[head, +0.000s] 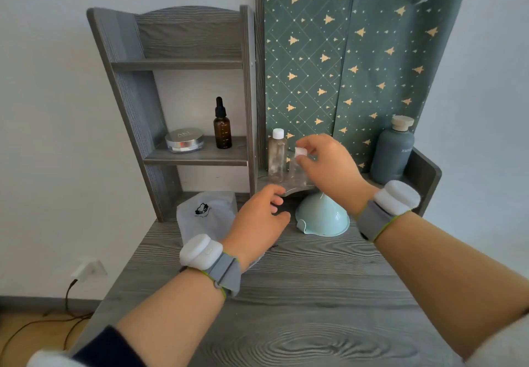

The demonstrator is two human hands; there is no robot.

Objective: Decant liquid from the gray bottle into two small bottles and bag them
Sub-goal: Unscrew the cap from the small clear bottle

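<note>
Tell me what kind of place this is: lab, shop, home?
Most likely a home vanity corner: a gray wood-grain desk carries a small shelf unit holding a cosmetic jar and an amber dropper bottle, and there is a household wall socket low on the plain wall.

Gray wood-grain worktop (315, 295) in front of me. Directly on it: mint funnel (322, 217), mouth down, near the back; gray pouch (206, 214) with black logo, lying flat left of the funnel, apart from it. Shelf unit (123, 80) stands at back left; its lower shelf (197, 156) holds a round silver jar (184, 140) and an amber dropper bottle (222, 129), upright, near each other, not touching. Low ledge (300, 191) at back right carries a clear bottle (277, 157) with white cap, a second clear bottle (297, 173) just beside it, and the gray bottle (392, 151), upright, well to the right.
</note>
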